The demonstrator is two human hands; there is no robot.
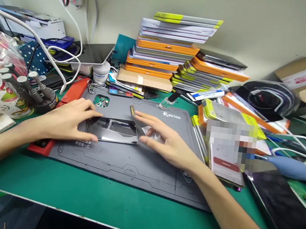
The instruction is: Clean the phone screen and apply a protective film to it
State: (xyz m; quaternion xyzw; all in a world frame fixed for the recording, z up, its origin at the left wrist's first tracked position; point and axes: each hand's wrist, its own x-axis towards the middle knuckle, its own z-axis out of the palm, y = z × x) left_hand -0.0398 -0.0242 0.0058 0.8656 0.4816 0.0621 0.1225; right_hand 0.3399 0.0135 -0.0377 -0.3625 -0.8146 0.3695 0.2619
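Observation:
A dark smartphone lies flat, glossy face up, on the grey work mat. My left hand is at the phone's left end, thumb and index finger apart around its corners. Just beyond the right end, my right hand hovers with fingers stretched out and thumb parted; the thumb tip is close to the phone's edge. Under that hand a small clear, shiny piece shows in part. A small yellow-and-black tool lies right by my right fingertips.
Tiny parts fill a recess in the mat. Left stand a screwdriver holder and a red device. Stacked boxes line the wall; a small glass bottle sits before them. Right are another phone and a blue blower bulb.

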